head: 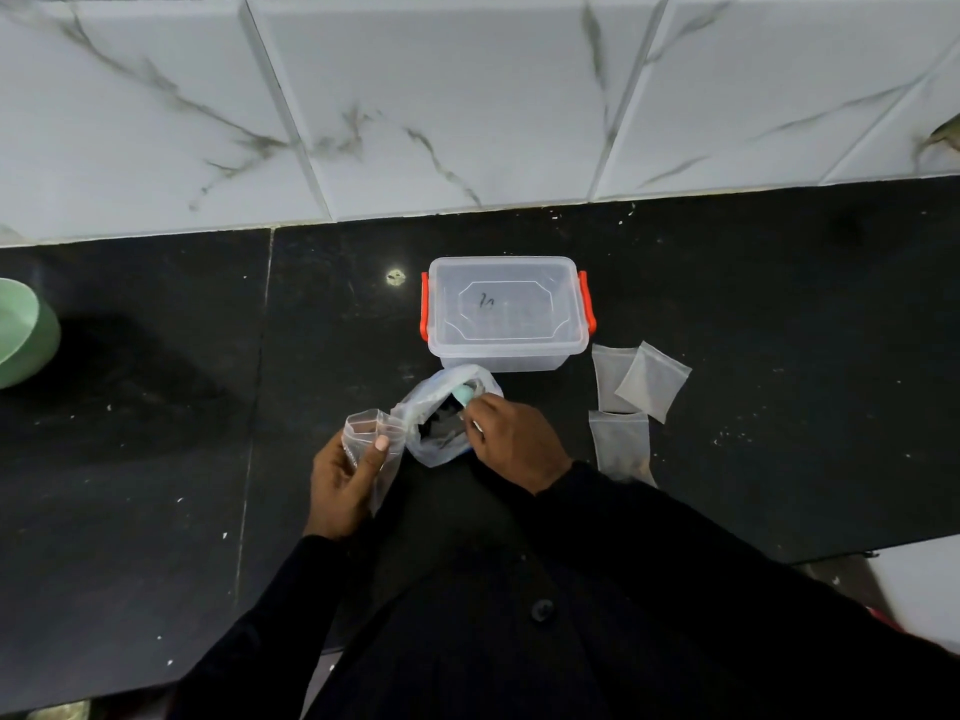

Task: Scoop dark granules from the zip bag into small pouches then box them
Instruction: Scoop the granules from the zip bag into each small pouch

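Observation:
On the black counter, a clear zip bag [434, 407] stands open with dark granules [440, 426] inside. My right hand [511, 439] grips a pale green scoop [464, 393] whose bowl sits inside the bag's mouth. My left hand [345, 478] pinches a small clear pouch [371, 433] with its mouth held open, just left of the bag and touching it. A clear plastic box [506, 311] with orange latches stands behind the bag, lid on. Three small pouches [636, 392] lie to the right of the box and bag.
A green bowl [23, 332] sits at the counter's left edge. A white marbled tile wall [467, 96] rises behind the counter. The counter's front right corner ends near a white surface [914, 579]. My dark sleeves fill the lower part of the view.

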The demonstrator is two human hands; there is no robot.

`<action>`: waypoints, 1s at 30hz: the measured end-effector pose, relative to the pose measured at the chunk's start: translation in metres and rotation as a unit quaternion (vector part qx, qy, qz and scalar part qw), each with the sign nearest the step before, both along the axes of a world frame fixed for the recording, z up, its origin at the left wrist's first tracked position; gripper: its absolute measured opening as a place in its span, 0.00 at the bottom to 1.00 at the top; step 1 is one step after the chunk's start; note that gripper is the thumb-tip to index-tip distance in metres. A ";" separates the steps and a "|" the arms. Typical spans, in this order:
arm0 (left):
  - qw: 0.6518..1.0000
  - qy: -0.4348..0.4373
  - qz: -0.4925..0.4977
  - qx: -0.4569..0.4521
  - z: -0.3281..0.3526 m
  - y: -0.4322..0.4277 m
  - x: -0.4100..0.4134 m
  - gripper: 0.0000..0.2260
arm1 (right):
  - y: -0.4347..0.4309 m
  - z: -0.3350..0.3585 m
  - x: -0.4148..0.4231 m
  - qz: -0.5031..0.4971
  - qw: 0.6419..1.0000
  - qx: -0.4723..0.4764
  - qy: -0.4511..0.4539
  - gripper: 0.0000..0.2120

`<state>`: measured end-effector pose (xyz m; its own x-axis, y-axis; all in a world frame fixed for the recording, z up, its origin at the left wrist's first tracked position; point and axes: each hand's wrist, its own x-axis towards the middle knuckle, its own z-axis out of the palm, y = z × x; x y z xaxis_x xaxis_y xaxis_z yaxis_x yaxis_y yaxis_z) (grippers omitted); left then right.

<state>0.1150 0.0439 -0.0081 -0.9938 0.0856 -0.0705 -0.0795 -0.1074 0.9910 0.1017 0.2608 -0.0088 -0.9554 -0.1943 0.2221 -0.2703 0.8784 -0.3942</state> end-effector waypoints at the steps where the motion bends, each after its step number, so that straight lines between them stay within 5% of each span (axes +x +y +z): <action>1: 1.000 -0.006 0.002 -0.002 -0.001 0.001 0.000 0.10 | -0.001 -0.003 0.000 -0.011 1.000 0.000 -0.018 0.07; 8: 0.999 -0.041 0.018 0.003 -0.010 0.013 -0.005 0.09 | -0.013 0.001 -0.009 -0.063 0.989 -0.094 -0.094 0.09; 19: 0.997 -0.054 0.041 0.028 -0.010 0.023 -0.020 0.14 | -0.002 -0.003 -0.011 0.029 0.953 -0.229 -0.195 0.02; 23: 0.997 -0.051 0.048 0.040 -0.008 0.023 -0.019 0.19 | -0.003 -0.005 -0.010 -0.023 0.934 -0.272 -0.229 0.03; 27: 0.997 -0.057 0.012 0.042 -0.006 0.028 -0.015 0.21 | -0.008 -0.006 -0.010 -0.162 0.938 -0.263 -0.156 0.04; 30: 0.997 -0.050 0.004 0.051 -0.003 0.031 -0.010 0.23 | -0.016 -0.001 -0.009 -0.118 0.942 -0.256 -0.184 0.03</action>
<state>0.1052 0.0750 -0.0115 -0.9829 0.0895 -0.1612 -0.1768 -0.2088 0.9618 0.0929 0.2451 -0.0096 -0.9893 0.0746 -0.1252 0.1454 0.5665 -0.8111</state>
